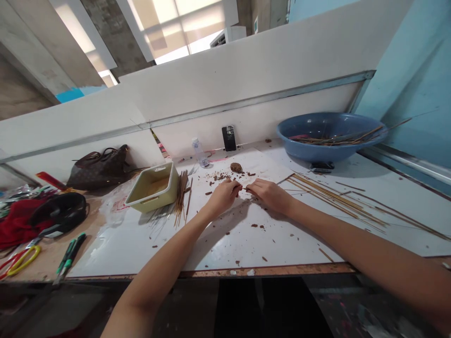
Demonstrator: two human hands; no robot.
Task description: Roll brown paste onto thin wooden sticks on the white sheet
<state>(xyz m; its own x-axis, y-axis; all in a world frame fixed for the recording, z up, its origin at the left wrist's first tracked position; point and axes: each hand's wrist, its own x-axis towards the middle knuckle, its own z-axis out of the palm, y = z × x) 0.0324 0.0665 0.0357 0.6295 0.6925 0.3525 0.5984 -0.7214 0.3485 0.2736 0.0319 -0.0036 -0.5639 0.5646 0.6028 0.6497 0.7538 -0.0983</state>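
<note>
Where the left hand and right hand meet over the white bench, both grips look closed on a thin brown stick, pinched at the fingertips; its ends are too small to make out. Hands sit close together and low over the surface, a short span between pinches that gives steady control of so slender a piece. Brown crumbs scatter across the paper sheet beneath, and a brown clay lump sits just beyond the fingers. Loose thin sticks lie to the right; others rest in a blue basin.
</note>
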